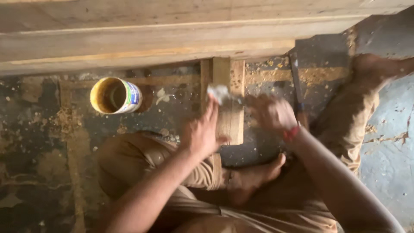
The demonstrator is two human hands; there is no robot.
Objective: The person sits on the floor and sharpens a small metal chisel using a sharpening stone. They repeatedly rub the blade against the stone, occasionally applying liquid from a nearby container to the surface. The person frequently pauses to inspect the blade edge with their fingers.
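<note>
Motion blurs both hands and the pale scrap (218, 92) between them, so each grip is unclear.

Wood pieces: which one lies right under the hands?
The short block standing out from the long planks, beneath the left hand and right hand.

A round open can (115, 96) is yellow inside, with a white and blue label. A pale tan wooden block (230, 113) lies on a dark grey floor (34, 142) speckled with yellowish sawdust. Brown trousers (129, 159), a red wristband (292, 132), a whitish crumpled scrap (219, 92).
</note>
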